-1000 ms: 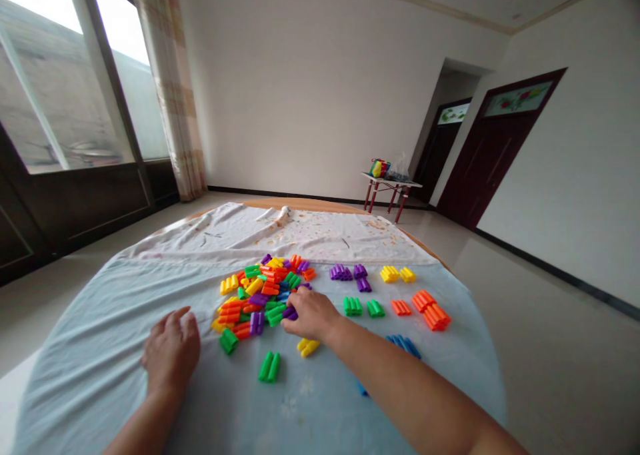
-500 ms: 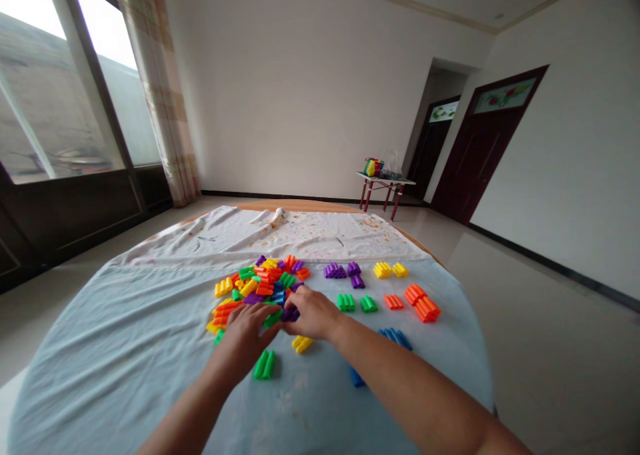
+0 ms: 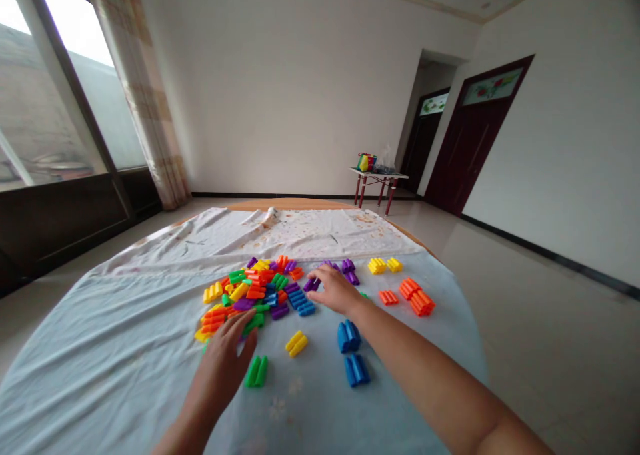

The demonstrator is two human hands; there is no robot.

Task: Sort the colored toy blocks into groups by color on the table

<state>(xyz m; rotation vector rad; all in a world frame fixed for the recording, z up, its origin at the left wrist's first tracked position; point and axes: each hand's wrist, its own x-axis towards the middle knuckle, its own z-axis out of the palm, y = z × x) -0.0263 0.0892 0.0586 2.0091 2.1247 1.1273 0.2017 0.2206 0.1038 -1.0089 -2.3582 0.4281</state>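
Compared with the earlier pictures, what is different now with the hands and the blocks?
The right hand moved rightward from the pile to beside the purple group, a purple block now in its grip. The left hand came rightward to the pile's near edge. The orange blocks stayed put.

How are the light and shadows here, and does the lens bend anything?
Head view throughout: the dark-framed glass window is blown out to white near its top; the dark-red panelled door leans, probably from wide-angle distortion; a faint, soft shadow lies beside the nearest blue ribbed plastic block.
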